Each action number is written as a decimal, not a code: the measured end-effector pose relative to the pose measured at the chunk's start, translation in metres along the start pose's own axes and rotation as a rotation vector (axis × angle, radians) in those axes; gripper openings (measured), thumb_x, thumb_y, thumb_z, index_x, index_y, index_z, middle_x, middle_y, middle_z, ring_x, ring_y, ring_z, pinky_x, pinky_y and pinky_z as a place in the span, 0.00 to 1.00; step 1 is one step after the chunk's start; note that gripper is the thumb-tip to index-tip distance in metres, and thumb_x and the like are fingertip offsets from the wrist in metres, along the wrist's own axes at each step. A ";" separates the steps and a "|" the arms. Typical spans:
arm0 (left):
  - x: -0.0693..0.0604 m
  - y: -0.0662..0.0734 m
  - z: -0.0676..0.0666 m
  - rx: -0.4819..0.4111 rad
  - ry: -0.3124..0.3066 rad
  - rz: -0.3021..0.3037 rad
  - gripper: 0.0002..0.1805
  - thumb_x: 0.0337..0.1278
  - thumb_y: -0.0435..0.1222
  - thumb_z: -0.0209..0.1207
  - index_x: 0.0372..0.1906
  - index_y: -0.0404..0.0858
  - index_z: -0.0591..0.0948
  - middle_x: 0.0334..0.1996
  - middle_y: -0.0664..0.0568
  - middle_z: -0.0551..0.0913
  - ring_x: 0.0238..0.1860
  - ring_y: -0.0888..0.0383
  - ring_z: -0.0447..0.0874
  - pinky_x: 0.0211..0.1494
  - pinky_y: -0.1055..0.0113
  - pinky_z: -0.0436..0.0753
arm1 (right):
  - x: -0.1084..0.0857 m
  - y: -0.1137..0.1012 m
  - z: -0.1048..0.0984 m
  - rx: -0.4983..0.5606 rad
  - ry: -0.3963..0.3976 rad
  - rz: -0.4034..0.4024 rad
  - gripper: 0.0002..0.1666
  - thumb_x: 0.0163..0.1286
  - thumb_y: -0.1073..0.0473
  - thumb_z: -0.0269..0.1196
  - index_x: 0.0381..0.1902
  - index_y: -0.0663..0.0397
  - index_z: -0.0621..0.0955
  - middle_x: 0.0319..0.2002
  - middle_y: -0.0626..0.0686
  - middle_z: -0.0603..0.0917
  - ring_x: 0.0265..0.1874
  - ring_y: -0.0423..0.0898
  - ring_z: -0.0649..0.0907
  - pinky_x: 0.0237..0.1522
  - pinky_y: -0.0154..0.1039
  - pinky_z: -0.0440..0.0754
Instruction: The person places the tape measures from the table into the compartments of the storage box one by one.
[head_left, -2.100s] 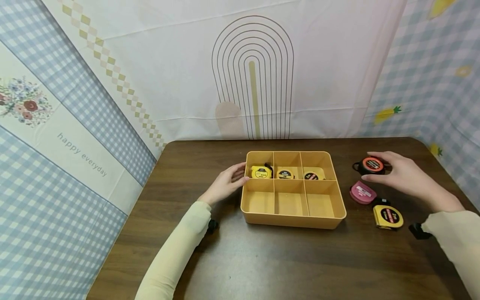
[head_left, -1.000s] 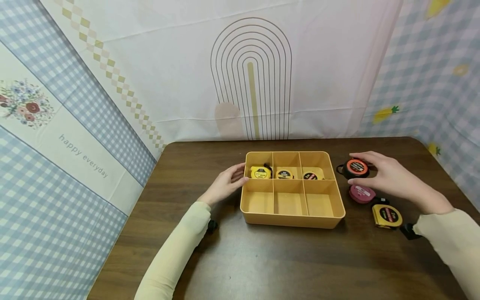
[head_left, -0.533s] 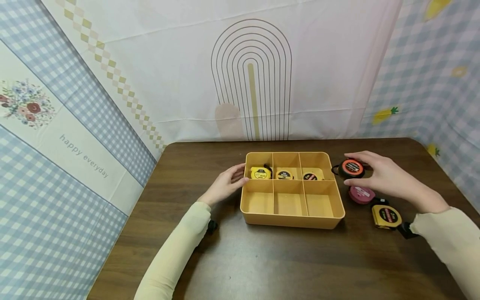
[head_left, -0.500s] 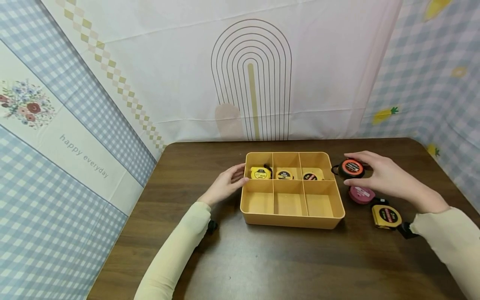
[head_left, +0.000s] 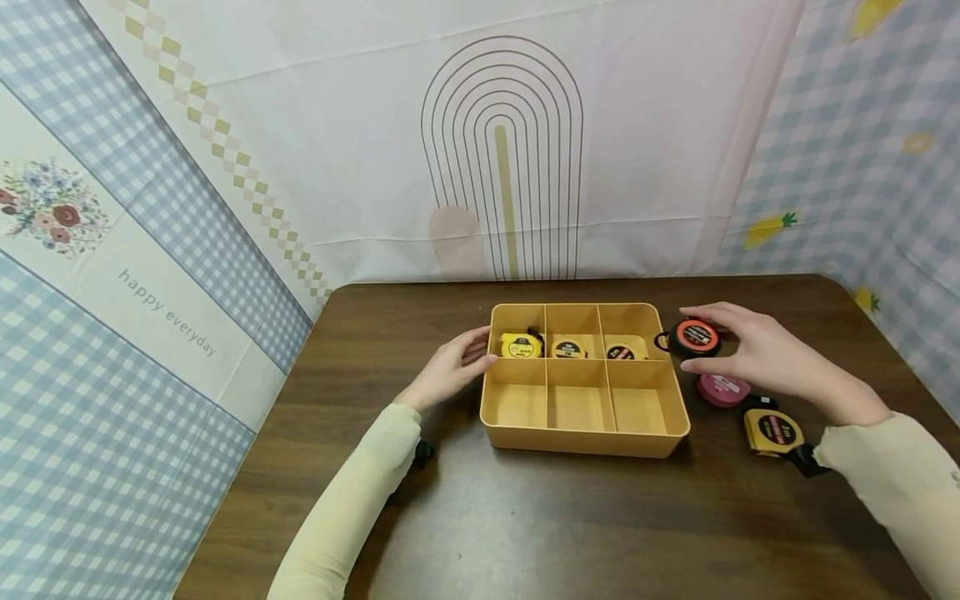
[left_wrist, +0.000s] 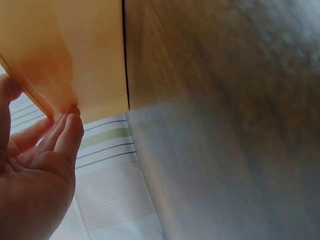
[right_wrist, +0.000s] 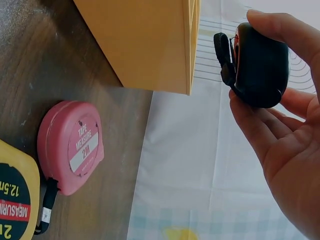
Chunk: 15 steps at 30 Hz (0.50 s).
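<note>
My right hand (head_left: 772, 350) holds a black tape measure (head_left: 694, 337) with an orange face, thumb on one side and fingers on the other. In the right wrist view the tape measure (right_wrist: 262, 67) hangs in the air, its wrist loop towards the yellow-orange divided box (right_wrist: 145, 50). The loop's tip reaches the box's right rim in the head view. My left hand (head_left: 450, 367) rests against the left side of the box (head_left: 585, 442). Its fairly straight fingers (left_wrist: 70, 130) touch the outer wall in the left wrist view. Yellow tape measures (head_left: 521, 345) stand in the back compartments.
On the brown table (head_left: 585, 525), right of the box, lie a pink tape measure (head_left: 723, 388) and a yellow one (head_left: 775, 432) with a black strap. The three front compartments of the box show bare floors. A patterned cloth (head_left: 637, 167) hangs behind.
My right hand has carried the black and orange tape measure leftward to the box's right edge, slowing in the last second. The left hand and the box stay almost where they were.
</note>
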<state>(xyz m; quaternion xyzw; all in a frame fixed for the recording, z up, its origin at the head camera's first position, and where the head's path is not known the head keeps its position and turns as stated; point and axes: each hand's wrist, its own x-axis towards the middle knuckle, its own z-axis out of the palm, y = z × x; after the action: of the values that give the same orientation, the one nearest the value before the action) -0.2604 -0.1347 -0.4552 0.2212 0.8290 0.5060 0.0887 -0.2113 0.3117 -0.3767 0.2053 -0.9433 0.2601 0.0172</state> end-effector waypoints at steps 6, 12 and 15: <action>-0.008 0.025 -0.003 -0.016 -0.027 -0.002 0.33 0.71 0.34 0.59 0.74 0.25 0.62 0.69 0.31 0.69 0.68 0.41 0.71 0.69 0.54 0.73 | 0.001 -0.004 0.002 0.022 -0.023 0.026 0.50 0.56 0.40 0.77 0.71 0.54 0.73 0.65 0.64 0.72 0.61 0.66 0.74 0.55 0.68 0.72; -0.010 0.034 -0.006 -0.004 -0.049 -0.008 0.33 0.71 0.33 0.59 0.73 0.23 0.62 0.69 0.30 0.68 0.68 0.41 0.71 0.68 0.56 0.73 | 0.002 -0.006 0.002 0.023 -0.013 0.018 0.49 0.55 0.40 0.77 0.70 0.54 0.74 0.65 0.64 0.73 0.61 0.66 0.74 0.56 0.67 0.72; -0.005 0.019 -0.004 0.001 -0.046 -0.010 0.34 0.72 0.34 0.59 0.74 0.25 0.61 0.70 0.31 0.68 0.69 0.42 0.71 0.69 0.56 0.73 | 0.002 -0.007 0.003 0.025 -0.017 0.022 0.49 0.55 0.41 0.77 0.70 0.54 0.73 0.65 0.64 0.72 0.62 0.66 0.73 0.57 0.67 0.72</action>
<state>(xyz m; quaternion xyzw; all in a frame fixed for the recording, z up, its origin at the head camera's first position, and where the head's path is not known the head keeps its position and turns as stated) -0.2525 -0.1327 -0.4365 0.2287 0.8280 0.5000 0.1101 -0.2100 0.3041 -0.3753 0.1973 -0.9424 0.2702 0.0036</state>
